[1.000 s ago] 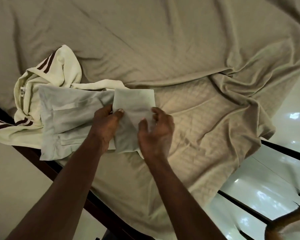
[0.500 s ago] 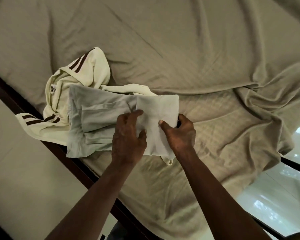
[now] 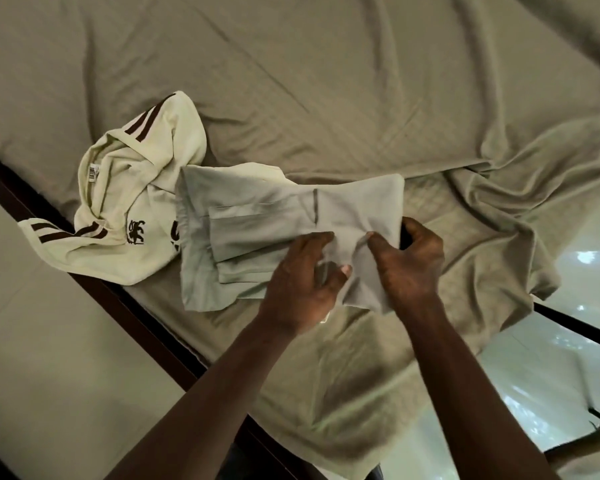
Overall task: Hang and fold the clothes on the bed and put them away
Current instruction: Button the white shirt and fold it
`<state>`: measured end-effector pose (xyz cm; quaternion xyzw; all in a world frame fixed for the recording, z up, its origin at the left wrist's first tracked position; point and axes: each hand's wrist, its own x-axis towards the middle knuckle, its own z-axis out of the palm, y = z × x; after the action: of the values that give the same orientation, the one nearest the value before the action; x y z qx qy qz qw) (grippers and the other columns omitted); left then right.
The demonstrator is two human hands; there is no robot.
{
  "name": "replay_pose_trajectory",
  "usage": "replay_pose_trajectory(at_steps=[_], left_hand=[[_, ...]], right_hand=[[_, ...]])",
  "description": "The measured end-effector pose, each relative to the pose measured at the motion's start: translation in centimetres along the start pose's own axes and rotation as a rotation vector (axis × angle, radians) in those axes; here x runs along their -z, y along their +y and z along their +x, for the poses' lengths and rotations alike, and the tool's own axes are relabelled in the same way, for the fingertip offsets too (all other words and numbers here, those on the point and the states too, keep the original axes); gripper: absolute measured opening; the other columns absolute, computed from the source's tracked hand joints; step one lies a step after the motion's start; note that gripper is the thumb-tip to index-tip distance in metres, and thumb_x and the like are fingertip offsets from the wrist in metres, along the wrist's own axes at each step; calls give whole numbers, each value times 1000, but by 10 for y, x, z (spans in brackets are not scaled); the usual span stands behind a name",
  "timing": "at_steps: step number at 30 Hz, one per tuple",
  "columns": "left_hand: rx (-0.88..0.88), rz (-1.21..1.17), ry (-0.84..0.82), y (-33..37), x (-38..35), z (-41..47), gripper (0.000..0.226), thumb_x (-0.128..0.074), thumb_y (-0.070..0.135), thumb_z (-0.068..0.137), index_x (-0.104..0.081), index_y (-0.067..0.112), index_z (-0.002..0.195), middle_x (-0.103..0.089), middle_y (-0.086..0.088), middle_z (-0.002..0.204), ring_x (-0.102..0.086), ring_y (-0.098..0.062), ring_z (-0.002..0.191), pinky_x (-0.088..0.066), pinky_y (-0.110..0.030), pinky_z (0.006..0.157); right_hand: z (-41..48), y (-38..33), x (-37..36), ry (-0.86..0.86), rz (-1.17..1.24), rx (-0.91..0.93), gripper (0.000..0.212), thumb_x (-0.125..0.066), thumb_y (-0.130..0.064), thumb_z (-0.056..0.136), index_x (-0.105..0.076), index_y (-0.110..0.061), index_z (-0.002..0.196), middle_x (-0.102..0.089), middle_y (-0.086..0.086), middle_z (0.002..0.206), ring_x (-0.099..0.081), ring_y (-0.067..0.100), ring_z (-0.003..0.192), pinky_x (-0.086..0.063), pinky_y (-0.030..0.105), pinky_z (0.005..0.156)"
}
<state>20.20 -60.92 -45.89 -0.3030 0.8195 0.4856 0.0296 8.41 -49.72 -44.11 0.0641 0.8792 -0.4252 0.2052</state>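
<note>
A pale grey garment (image 3: 257,233), partly folded, lies near the bed's left edge, its right end doubled over. My left hand (image 3: 302,278) pinches the folded end between thumb and fingers. My right hand (image 3: 407,265) grips the same end from the right, fingers curled under the cloth's edge. A cream jersey (image 3: 129,209) with dark brown stripes and a small crest lies crumpled to the left, partly under the grey garment.
The olive bedsheet (image 3: 326,98) covers the bed and bunches in folds at the right. A dark wooden bed frame (image 3: 125,313) runs diagonally at the left. Glossy pale floor (image 3: 551,375) shows at the lower right.
The view shifted, so the clothes sit more to the right. Both hands moved lower on the folded end and now grip it closer together.
</note>
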Motion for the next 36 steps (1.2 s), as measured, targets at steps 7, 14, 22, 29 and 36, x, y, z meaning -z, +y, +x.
replay_pose_trajectory(at_steps=[7,14,22,29,36], left_hand=[[450,-783,-228,66,-22,13,35,-59,55,99,-72,27,115,-74,-3,123,-69,-13,108,-56,-36,97],[488,-1064,-93,28,52,22,37,-58,37,102,-71,10,123,-77,-10,109,-74,-18,90,-60,-28,70],[539,-444,151,-62,84,50,38,-72,13,95,-66,12,133,-74,-8,113,-68,-24,100,-53,-33,83],[113,242,449,-45,59,21,39,-75,16,80,-62,26,116,-63,3,103,-62,-18,94,-48,-33,83],[496,-783,133,-4,57,10,23,-65,35,100,-76,17,108,-77,-7,102,-70,-22,90,-56,-34,72]], right_hand=[[6,-22,67,-48,-32,17,12,-74,-28,72,-71,-35,81,-74,-13,79,-70,4,73,-59,38,72],[-51,-64,-43,-275,87,99,32,-77,-28,82,-73,-22,113,-75,-7,83,-68,5,72,-54,24,67],[-44,-10,-77,6,-74,-89,77,-84,-37,76,-50,-18,143,-53,10,134,-51,30,125,-44,41,107],[-3,0,-53,-379,333,-367,44,-94,-18,72,-73,-13,111,-79,0,102,-76,15,91,-58,25,70],[-25,-45,-28,-220,166,34,22,-80,-13,71,-78,-24,89,-75,-6,82,-71,11,74,-57,32,65]])
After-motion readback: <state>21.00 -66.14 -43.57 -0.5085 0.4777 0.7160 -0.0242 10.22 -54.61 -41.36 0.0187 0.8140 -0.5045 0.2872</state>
